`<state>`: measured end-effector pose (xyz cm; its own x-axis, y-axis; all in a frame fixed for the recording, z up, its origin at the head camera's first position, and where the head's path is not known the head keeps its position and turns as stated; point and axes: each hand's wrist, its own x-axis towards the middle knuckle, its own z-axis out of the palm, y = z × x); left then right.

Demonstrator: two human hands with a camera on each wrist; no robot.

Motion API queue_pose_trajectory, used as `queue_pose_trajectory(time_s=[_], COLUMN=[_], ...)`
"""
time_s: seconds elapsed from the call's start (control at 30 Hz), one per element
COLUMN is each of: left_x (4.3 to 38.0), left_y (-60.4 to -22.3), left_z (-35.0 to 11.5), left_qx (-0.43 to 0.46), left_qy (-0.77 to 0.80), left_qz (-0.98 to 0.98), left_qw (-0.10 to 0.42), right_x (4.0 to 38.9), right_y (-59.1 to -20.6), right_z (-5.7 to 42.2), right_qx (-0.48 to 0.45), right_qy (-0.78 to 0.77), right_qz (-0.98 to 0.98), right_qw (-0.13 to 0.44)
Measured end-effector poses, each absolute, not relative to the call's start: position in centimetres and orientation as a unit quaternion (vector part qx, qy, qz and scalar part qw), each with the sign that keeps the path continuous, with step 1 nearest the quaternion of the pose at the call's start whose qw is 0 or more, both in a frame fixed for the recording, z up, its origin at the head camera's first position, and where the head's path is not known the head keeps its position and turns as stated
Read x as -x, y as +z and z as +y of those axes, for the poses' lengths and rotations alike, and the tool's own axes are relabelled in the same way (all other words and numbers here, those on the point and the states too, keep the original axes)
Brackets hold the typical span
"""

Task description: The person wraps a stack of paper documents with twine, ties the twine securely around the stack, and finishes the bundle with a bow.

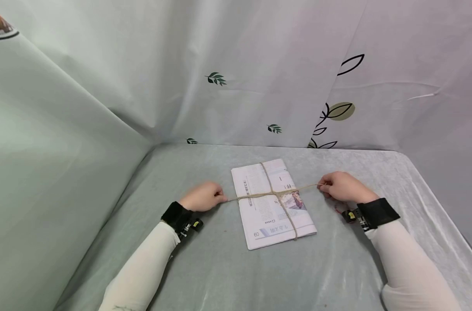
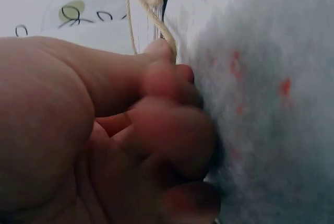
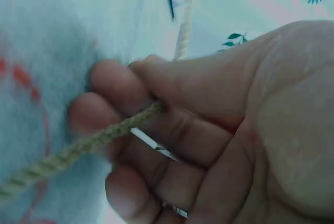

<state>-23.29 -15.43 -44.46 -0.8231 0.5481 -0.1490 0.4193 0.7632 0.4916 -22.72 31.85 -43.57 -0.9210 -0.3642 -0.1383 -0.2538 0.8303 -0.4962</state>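
Note:
A folded stack of newspaper (image 1: 259, 222) lies flat and slightly turned on the table, with tan twine (image 1: 287, 211) crossed over its top and running round its edges. The strands meet near the middle of the upper sheet. To the left of the stack, my left hand (image 1: 203, 197) pinches one length of the twine between thumb and fingertips. On the opposite side my right hand (image 1: 345, 187) pinches another length, pulled out nearly straight. In the right wrist view a loose tail of twine (image 3: 78, 150) hangs out from between thumb and fingers.
A grey cloth (image 1: 220, 272) covers the table. Pale sheeting with leaf prints (image 1: 216, 78) stands behind, and more sheeting (image 1: 64, 155) rises on the left. A black band with a small camera (image 1: 377, 214) sits on each wrist; red marks show on the cloth in the wrist views.

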Motion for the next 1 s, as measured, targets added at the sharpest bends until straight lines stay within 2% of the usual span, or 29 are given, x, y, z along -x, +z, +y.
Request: queue_pose_trajectory(time_s=[0.2, 0.33, 0.6, 0.73, 1.0], left_x=[21.6, 20.7, 20.5, 20.7, 21.4], left_y=[-43.9, -43.8, -45.1, -45.5, -45.7], left_z=[-13.6, -12.1, -10.5, -10.6, -11.0], left_qx=[-0.231, -0.245, -0.241, -0.223, -0.231], left_qy=[0.183, 0.177, 0.21, 0.248, 0.298], left_qz=[0.949, 0.949, 0.944, 0.94, 0.921], left_qw=[0.115, 0.09, 0.086, 0.077, 0.098], right_x=[22.4, 22.3, 22.6, 22.5, 22.0], right_y=[-44.0, -44.5, -45.5, -44.9, -44.2], right_z=[30.2, 28.8, 28.0, 28.2, 28.5], right_qx=[0.2, 0.227, 0.266, 0.229, 0.221], right_qy=[-0.254, -0.279, -0.279, -0.293, -0.374], right_qz=[0.941, 0.93, 0.922, 0.923, 0.864], right_qw=[0.099, 0.074, 0.043, 0.097, 0.253])
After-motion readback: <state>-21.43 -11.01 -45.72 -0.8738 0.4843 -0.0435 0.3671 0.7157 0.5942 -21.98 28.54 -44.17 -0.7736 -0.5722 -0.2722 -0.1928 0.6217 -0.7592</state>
